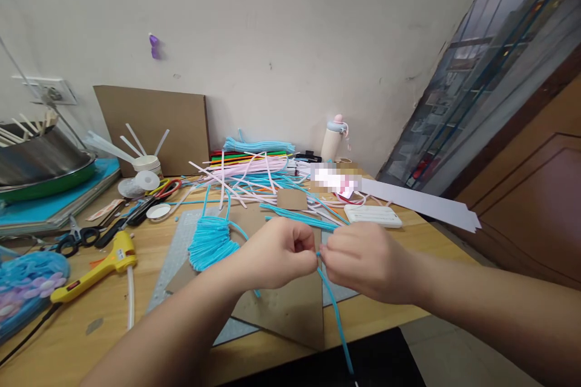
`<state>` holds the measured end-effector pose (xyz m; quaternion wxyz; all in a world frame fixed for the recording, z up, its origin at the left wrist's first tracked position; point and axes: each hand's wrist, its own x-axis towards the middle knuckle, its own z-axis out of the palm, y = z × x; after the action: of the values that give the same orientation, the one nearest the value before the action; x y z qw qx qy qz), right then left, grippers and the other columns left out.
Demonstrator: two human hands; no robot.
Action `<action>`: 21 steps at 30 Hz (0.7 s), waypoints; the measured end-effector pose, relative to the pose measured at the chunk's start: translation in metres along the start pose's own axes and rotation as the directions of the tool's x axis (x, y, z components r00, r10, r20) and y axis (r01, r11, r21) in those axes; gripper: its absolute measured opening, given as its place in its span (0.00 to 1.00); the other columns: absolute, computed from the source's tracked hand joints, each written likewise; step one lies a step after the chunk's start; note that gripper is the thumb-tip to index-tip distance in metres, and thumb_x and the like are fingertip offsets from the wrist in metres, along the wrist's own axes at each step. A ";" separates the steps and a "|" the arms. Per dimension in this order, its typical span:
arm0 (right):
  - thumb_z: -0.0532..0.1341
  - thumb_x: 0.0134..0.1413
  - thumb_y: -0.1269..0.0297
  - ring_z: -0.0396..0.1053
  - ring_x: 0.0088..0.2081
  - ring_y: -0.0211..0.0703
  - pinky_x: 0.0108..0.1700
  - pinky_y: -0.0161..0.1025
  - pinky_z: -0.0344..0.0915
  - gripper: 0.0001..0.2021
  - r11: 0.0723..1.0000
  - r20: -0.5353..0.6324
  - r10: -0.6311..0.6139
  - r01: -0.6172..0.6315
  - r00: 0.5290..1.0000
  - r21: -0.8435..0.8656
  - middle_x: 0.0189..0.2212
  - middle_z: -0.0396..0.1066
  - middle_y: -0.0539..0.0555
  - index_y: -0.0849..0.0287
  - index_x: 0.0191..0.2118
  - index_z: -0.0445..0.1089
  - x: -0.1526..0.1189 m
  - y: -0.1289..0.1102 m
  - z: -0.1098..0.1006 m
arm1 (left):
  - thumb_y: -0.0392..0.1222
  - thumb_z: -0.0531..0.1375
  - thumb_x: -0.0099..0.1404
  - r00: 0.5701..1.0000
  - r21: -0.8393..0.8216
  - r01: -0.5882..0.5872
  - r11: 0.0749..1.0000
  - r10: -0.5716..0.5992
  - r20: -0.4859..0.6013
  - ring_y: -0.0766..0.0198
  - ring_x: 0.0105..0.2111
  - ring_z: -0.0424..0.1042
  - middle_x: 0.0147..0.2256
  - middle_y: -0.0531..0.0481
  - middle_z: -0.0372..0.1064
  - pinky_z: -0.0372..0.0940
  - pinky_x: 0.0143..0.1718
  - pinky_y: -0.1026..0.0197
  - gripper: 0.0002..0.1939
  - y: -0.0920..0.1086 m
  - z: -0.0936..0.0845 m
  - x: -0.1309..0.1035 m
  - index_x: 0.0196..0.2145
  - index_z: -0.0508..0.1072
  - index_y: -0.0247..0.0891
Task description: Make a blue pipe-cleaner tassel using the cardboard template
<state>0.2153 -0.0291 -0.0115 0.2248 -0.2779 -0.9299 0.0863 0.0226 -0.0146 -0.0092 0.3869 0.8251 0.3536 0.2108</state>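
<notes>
Both hands meet above a piece of cardboard (299,308) that lies on a grey cutting mat (170,254). A blue pipe cleaner (336,314) is pinched between them, its tail hanging down past the table's front edge. My left hand (284,254) is closed, thumb against forefinger, at the pipe cleaner's upper end. Knuckles up, my right hand (363,260) is closed on it too, and its fingertips are partly hidden. Left of my left hand rests a card wound with blue pipe cleaner (211,243), with loose ends sticking out at its top.
Blue, pink and white pipe cleaners (254,169) are heaped along the back. At left lie a yellow glue gun (102,269), dark scissors (78,236) and a steel pot (43,154). A bottle (333,140) stands by the wall; a white strip (422,205) overhangs the right edge.
</notes>
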 end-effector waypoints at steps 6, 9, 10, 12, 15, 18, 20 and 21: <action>0.53 0.58 0.69 0.63 0.29 0.40 0.28 0.38 0.56 0.07 0.921 -0.072 -0.124 0.088 0.990 -0.380 0.27 0.67 0.53 0.59 0.37 0.68 0.002 0.003 -0.008 | 0.34 0.52 0.50 0.993 0.069 0.009 0.998 -0.001 -0.121 0.72 0.20 0.52 0.18 0.58 0.53 0.48 0.20 0.67 0.04 0.000 -0.011 -0.001 0.19 0.60 0.37; 0.57 0.55 0.65 0.65 0.44 0.50 0.43 0.47 0.62 0.16 0.922 -0.292 -0.060 -0.059 0.955 -0.383 0.43 0.68 0.60 0.59 0.50 0.63 -0.004 -0.001 -0.016 | 0.35 0.52 0.53 0.959 0.143 0.019 0.990 0.022 -0.282 0.71 0.20 0.54 0.18 0.58 0.53 0.48 0.20 0.68 0.05 0.000 -0.026 -0.004 0.20 0.61 0.37; 0.58 0.53 0.65 0.64 0.47 0.53 0.46 0.51 0.60 0.17 0.912 -0.387 -0.096 -0.075 0.917 -0.404 0.46 0.66 0.61 0.58 0.51 0.63 -0.011 -0.004 -0.015 | 0.35 0.52 0.54 0.946 0.154 0.030 0.988 0.022 -0.325 0.71 0.20 0.54 0.18 0.58 0.54 0.49 0.20 0.68 0.05 0.000 -0.031 -0.006 0.21 0.61 0.37; 0.59 0.51 0.68 0.65 0.44 0.54 0.46 0.54 0.60 0.10 0.898 -0.559 -0.251 -0.026 0.791 -0.440 0.45 0.65 0.58 0.52 0.41 0.68 -0.031 -0.010 -0.005 | 0.36 0.53 0.54 0.922 0.165 0.054 0.985 0.014 -0.386 0.71 0.21 0.56 0.19 0.58 0.55 0.50 0.21 0.68 0.05 -0.001 -0.040 -0.008 0.22 0.62 0.37; 0.56 0.51 0.72 0.63 0.36 0.46 0.36 0.46 0.62 0.10 0.821 -0.643 -0.551 0.209 0.532 -0.531 0.37 0.67 0.53 0.51 0.23 0.66 -0.059 -0.018 0.029 | 0.36 0.53 0.55 0.908 0.187 0.085 0.979 0.001 -0.420 0.71 0.22 0.57 0.20 0.58 0.57 0.52 0.21 0.68 0.05 -0.002 -0.049 -0.012 0.23 0.64 0.37; 0.53 0.53 0.71 0.65 0.31 0.46 0.32 0.45 0.62 0.08 0.979 -0.347 -0.156 0.099 0.925 -0.177 0.29 0.69 0.55 0.53 0.33 0.69 -0.056 -0.013 0.066 | 0.37 0.53 0.56 0.906 0.213 0.103 0.972 -0.003 -0.424 0.71 0.21 0.57 0.20 0.57 0.58 0.52 0.21 0.68 0.05 -0.001 -0.054 -0.017 0.23 0.65 0.37; 0.52 0.54 0.71 0.67 0.36 0.47 0.36 0.44 0.63 0.11 0.969 -0.226 0.238 -0.248 0.945 -0.018 0.34 0.70 0.57 0.57 0.42 0.67 -0.037 0.002 0.083 | 0.38 0.54 0.57 0.905 0.224 0.102 0.969 0.003 -0.426 0.71 0.21 0.58 0.20 0.57 0.59 0.52 0.21 0.68 0.06 0.001 -0.057 -0.020 0.24 0.66 0.37; 0.52 0.56 0.70 0.66 0.39 0.46 0.39 0.43 0.63 0.11 0.922 -0.184 0.385 -0.384 0.904 0.042 0.37 0.69 0.57 0.57 0.44 0.66 -0.026 0.011 0.089 | 0.38 0.54 0.57 0.905 0.228 0.100 0.969 0.006 -0.424 0.71 0.22 0.58 0.20 0.57 0.59 0.52 0.21 0.68 0.06 0.002 -0.059 -0.021 0.24 0.66 0.37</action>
<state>0.1980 -0.0373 -0.1030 0.2914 -0.4622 -0.8310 0.1045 -0.0270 -0.0027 0.0268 0.2020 0.7924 0.4720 0.3294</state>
